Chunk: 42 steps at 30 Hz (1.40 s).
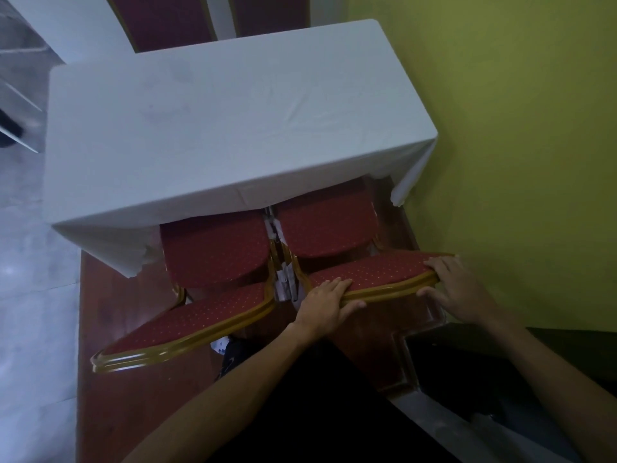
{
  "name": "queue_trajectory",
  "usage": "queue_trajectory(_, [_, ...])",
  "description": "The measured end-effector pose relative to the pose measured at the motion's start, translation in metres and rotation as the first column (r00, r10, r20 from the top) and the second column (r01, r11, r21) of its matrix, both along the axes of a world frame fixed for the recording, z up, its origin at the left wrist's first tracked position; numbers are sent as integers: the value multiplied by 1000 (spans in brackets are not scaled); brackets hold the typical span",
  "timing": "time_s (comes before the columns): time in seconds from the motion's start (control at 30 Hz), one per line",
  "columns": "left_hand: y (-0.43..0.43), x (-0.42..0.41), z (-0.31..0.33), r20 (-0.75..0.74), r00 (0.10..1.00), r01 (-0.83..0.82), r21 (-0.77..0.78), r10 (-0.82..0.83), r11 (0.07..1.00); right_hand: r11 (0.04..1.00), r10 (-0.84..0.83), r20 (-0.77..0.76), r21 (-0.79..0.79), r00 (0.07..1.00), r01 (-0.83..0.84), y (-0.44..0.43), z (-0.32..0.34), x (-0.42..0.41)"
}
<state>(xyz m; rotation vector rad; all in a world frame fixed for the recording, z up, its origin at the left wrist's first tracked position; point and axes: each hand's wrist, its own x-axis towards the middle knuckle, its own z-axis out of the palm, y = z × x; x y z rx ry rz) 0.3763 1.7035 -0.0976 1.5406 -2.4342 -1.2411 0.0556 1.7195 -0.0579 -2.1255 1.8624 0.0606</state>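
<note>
On my feed both hands were clamped on the top edge of the R chair (374, 270), a red-padded banquet chair w/ a gold frame. L hand (329, 302) gripped the backrest's left end: four fingers lay close together over the dotted red padding, thumb hooked along the gold rim on the near side. R hand (459, 289) held the right corner the same way, fingers curled over the top, thumb pressed against the rim.

The chair stood at the near long side of a white-clothed table (217, 128), seat partly tucked under the hanging cloth, backrest leaning toward the cam. It was the one nearer the yellow-green wall (517, 128). Just beside it on the left stood the L chair (190, 325), same make, seat also partway under the cloth, no hand on it.

Both chairs sat on a reddish-brown floor strip (127, 412), and grey tiles (23, 279) ran along the left. Across the table, two more red chair backs (163, 21) showed at the far side.
</note>
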Motion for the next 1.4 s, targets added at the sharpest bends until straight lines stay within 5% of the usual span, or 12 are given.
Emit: queue_trajectory(1.4, [6,0,0,92,996,6,-50,-1,999,994,-18,-23,107,1000,20,5,-4,0])
